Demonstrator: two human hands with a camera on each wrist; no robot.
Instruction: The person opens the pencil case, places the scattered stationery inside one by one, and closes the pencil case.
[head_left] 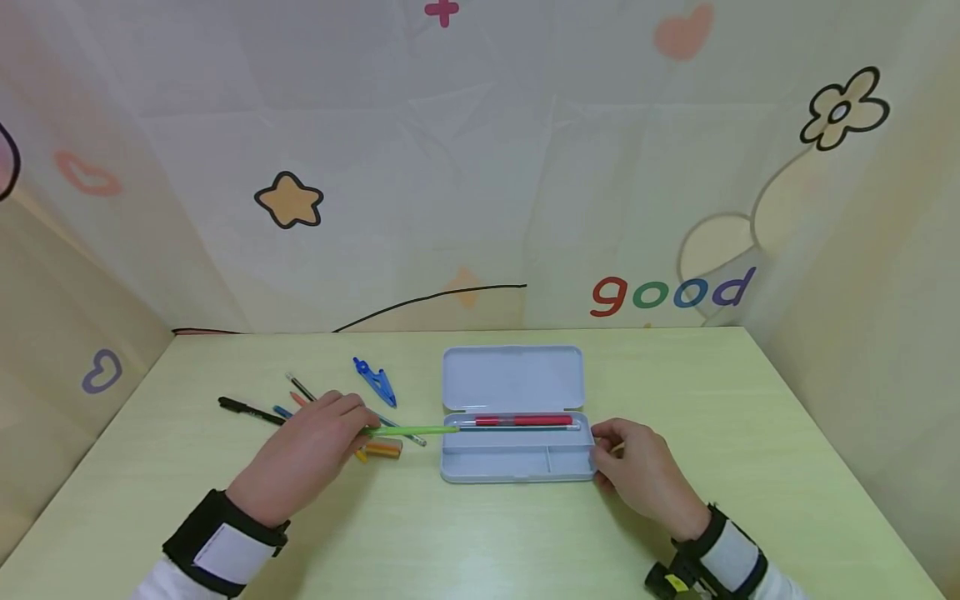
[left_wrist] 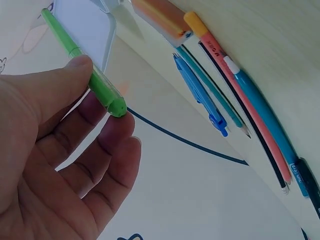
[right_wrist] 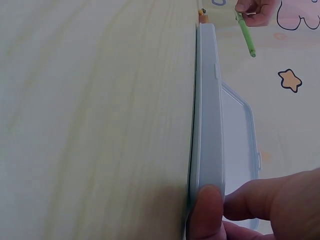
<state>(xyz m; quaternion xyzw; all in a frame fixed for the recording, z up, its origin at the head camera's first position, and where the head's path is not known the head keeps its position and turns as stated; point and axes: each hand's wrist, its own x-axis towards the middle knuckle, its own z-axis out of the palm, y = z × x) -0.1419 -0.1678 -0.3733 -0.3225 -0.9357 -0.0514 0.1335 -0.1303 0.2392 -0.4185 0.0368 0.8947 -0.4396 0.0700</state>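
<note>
My left hand [head_left: 322,446] pinches a slim green pen [head_left: 416,430] between thumb and fingers. In the head view the pen points right, its far end overlapping the left edge of an open pale-blue pencil case [head_left: 495,468]. The left wrist view shows the thumb on the pen's barrel [left_wrist: 102,90]. At the case's right end, my right hand [head_left: 641,467] grips the side wall, with thumb and fingertips at the rim. A red pen [head_left: 540,420] and a pencil [head_left: 517,428] lie in the case's long back compartment. Its lid [head_left: 513,379] leans back, raised.
Left of the case, partly hidden by my left hand, lie a black pen [head_left: 247,408], several pencils and pens, and an orange block [head_left: 384,448]. Behind them is a blue drawing compass [head_left: 375,383]. A printed cloth [head_left: 480,192] hangs along the table's back edge.
</note>
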